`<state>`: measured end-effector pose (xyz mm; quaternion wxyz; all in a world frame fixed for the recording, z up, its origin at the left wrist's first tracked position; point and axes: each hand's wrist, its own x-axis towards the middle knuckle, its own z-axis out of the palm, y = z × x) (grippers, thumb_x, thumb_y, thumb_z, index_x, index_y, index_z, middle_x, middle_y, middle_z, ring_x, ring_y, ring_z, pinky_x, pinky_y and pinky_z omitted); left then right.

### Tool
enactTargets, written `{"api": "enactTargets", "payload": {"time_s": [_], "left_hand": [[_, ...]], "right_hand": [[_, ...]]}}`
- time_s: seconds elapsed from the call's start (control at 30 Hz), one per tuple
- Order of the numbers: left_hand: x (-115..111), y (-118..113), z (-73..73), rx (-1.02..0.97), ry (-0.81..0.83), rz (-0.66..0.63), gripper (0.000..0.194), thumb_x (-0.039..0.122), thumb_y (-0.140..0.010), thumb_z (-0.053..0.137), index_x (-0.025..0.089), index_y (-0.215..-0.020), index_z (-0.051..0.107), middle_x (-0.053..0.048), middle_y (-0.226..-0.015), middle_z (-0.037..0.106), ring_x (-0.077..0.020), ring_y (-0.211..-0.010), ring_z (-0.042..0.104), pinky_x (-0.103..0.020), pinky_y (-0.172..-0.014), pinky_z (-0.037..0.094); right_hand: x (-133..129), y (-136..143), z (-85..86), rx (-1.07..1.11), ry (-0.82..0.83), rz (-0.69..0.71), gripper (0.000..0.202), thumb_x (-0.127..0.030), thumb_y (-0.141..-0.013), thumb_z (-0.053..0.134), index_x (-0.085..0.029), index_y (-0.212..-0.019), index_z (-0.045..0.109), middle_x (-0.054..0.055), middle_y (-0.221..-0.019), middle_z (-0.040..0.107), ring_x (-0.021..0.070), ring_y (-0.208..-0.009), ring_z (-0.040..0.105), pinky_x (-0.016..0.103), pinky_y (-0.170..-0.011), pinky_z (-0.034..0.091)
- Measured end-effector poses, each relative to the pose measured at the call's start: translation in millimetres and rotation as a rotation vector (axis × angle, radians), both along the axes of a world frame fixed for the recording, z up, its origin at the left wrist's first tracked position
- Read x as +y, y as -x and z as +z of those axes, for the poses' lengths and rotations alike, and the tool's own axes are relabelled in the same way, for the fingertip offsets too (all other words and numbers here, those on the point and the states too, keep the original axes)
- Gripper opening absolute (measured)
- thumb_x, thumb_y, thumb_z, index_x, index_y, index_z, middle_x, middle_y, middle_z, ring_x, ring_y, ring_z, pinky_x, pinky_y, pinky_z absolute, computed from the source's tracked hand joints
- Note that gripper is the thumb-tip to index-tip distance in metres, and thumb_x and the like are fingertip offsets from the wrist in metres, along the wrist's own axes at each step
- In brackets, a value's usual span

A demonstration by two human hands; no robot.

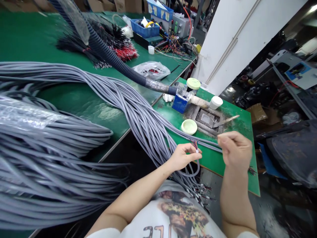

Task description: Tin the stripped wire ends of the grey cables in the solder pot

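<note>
My left hand is closed in a pinch on the end of a grey cable. Thin coloured wires fan out above its white band. To the right, my right hand is raised with its fingers curled together; whatever they may hold is too small or hidden to make out. Behind that hand pass several grey cables, lying over the green board. A long bundle of grey cables runs from the left, and many stripped ends hang near my shirt.
A solder pot with a scraper across it sits on the board. Around it are a pale dish, a white cup and a blue box. A ribbed hose hangs overhead; thick cable coils lie left.
</note>
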<state>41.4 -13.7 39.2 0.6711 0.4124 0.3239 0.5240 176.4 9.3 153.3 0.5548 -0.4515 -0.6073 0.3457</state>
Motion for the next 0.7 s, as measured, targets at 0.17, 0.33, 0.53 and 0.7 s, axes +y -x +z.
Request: {"api": "enactTargets", "payload": {"time_s": [0.17,0.33,0.53,0.7], "left_hand": [[5,-1,-3.4,0.053,-0.085,0.133,0.026,0.036,-0.069,0.077,0.013,-0.067,0.065,-0.002,-0.071,0.064,-0.0128,-0.069,0.057,-0.026,-0.069,0.045],[7,-4,-1.6,0.091,-0.117,0.181,0.024,0.036,-0.072,0.075,0.013,-0.071,0.067,-0.002,-0.072,0.064,-0.0145,-0.072,0.057,-0.027,-0.073,0.045],[7,-3,2.4,-0.052,0.009,0.208,0.031,0.035,-0.060,0.083,0.013,-0.068,0.063,0.003,-0.064,0.058,-0.0089,-0.060,0.051,-0.022,-0.062,0.043],[6,1,6.4,-0.201,0.144,0.140,0.036,0.039,-0.058,0.085,0.013,-0.063,0.060,0.003,-0.057,0.060,-0.0078,-0.055,0.053,-0.022,-0.061,0.044]], "right_hand": [[-10,12,-19.6,-0.662,-0.217,0.040,0.011,-0.031,-0.080,0.068,-0.021,-0.083,0.071,0.001,-0.065,0.057,0.0149,-0.062,0.052,0.029,-0.058,0.043],[-9,22,-30.0,-0.820,-0.439,-0.032,0.008,-0.024,-0.085,0.063,-0.019,-0.079,0.066,0.003,-0.067,0.061,0.0167,-0.066,0.053,0.031,-0.064,0.043],[-14,18,-31.6,-0.774,-0.444,-0.006,0.009,-0.017,-0.086,0.059,-0.018,-0.085,0.068,0.005,-0.074,0.067,0.0170,-0.069,0.056,0.033,-0.067,0.043],[-16,11,-36.1,-0.703,-0.396,0.012,0.012,-0.017,-0.086,0.061,-0.021,-0.092,0.071,0.003,-0.078,0.070,0.0170,-0.070,0.058,0.035,-0.069,0.044]]}}
